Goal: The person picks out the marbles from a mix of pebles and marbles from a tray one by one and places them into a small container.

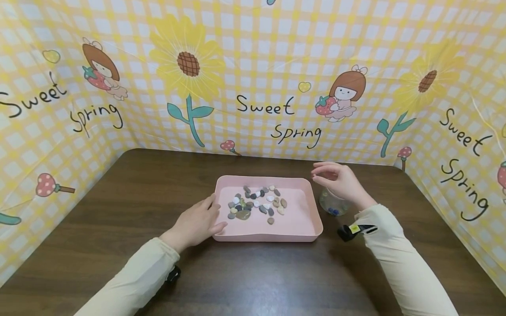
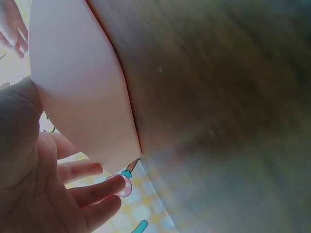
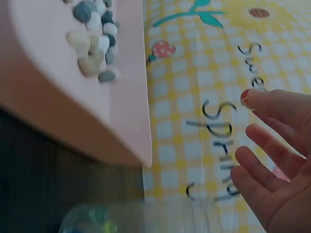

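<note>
A shallow pink tray (image 1: 300,215) sits on the table, with several pebbles (image 1: 263,202) spread over its floor. My left hand (image 1: 196,222) rests against the tray's left side, thumb at the rim by the near corner, other fingers loosely spread. In the right wrist view, my right hand (image 3: 279,150) pinches a small red marble (image 3: 245,98) at its fingertips. That hand is raised above a clear jar (image 1: 333,202) to the right of the tray. Blue marbles (image 1: 334,212) lie at the jar's bottom, and green ones (image 3: 98,213) show in the right wrist view.
A brown wooden table (image 1: 257,276) carries the tray and jar. Yellow checked cloth (image 1: 261,66) with printed flowers and figures hangs behind the table and along both sides. Each sleeve cuff bears a black wrist device (image 1: 348,233).
</note>
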A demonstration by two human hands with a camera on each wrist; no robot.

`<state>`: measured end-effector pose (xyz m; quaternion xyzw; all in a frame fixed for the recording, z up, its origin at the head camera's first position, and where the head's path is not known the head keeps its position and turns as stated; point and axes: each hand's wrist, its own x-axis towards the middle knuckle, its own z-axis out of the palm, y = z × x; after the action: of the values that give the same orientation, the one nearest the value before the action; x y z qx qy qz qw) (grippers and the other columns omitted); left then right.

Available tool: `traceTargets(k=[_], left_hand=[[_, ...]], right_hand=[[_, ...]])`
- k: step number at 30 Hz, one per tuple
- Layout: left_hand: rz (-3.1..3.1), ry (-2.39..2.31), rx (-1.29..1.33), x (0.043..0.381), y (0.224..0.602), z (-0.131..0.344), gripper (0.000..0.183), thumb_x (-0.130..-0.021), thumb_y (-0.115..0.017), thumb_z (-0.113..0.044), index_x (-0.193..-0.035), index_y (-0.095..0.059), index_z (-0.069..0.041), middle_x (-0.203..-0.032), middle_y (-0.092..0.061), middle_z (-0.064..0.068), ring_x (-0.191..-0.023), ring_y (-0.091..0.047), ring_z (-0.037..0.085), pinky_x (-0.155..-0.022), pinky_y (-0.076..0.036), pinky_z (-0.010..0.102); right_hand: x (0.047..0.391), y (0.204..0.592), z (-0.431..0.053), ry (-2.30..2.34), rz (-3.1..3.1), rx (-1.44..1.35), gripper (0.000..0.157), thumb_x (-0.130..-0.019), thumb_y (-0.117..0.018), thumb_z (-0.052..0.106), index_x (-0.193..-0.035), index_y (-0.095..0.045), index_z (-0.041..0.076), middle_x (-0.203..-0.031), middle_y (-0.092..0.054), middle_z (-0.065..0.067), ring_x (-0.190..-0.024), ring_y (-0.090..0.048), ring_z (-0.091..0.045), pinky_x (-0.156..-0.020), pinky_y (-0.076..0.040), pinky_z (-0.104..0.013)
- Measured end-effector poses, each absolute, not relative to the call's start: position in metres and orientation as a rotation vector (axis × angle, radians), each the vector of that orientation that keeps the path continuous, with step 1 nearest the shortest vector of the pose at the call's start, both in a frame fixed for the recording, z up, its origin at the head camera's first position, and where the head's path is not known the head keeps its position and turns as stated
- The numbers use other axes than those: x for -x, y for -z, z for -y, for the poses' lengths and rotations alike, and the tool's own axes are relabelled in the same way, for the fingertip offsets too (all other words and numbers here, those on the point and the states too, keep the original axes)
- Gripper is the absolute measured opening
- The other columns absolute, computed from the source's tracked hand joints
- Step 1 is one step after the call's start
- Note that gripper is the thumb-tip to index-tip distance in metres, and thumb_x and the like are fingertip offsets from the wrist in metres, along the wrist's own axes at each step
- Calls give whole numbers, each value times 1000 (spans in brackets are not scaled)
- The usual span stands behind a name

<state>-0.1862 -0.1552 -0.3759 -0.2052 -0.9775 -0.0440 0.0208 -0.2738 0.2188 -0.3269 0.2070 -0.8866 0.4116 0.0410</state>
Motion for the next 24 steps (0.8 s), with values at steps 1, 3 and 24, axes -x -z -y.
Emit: traceTargets(k=[1,3,24], left_hand=[[3029,135,636,186,376,155,59,-90,-52,-45,-125,-55,3,-142,-40,27,-124,-49,39,-100,-44,47],[3027,134,635,186,376,155,59,-90,-52,-44,-125,-55,3,-141,-41,27,-123,-49,39,-100,-44,47],[3051,149,619,186,375,154,60,-90,-52,-45,-127,-54,3,-143,-38,27,-125,-48,39,-101,-43,47]], right_hand=[[273,328,-224,-1244,2704,-622,24,-87,-65,18,-104,-68,1,-129,-58,-16,-119,-55,-30,-98,-46,-45],[270,331,-233,-1225,2680,-603,22,-87,-65,16,-102,-69,0,-127,-59,-16,-116,-56,-25,-98,-46,-44],[251,346,-282,-828,2704,-263,19,-84,-64,11,-95,-69,-4,-114,-62,-27,-94,-64,-41,-80,-50,-47]])
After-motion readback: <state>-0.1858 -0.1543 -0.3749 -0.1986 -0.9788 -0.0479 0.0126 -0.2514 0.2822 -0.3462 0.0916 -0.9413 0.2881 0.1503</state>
